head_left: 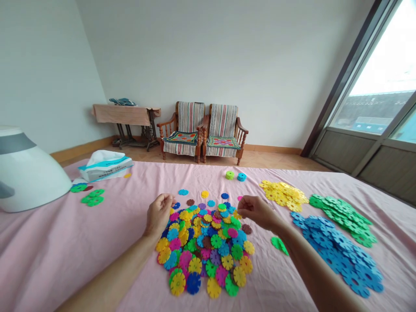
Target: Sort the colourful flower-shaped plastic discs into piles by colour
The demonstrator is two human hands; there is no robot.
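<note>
At left I see a tissue box (108, 170), a tissue (105, 155) poking from its top. My left hand (159, 214) curls nearly closed beside the mixed discs (205, 253), which lie on the tabletop (123, 208), round, mostly flat. My right hand (258, 211), at their right, curls too; I can't tell whether either holds anything. Rightward, the blue pile (338, 251) runs from back left to front right.
</note>
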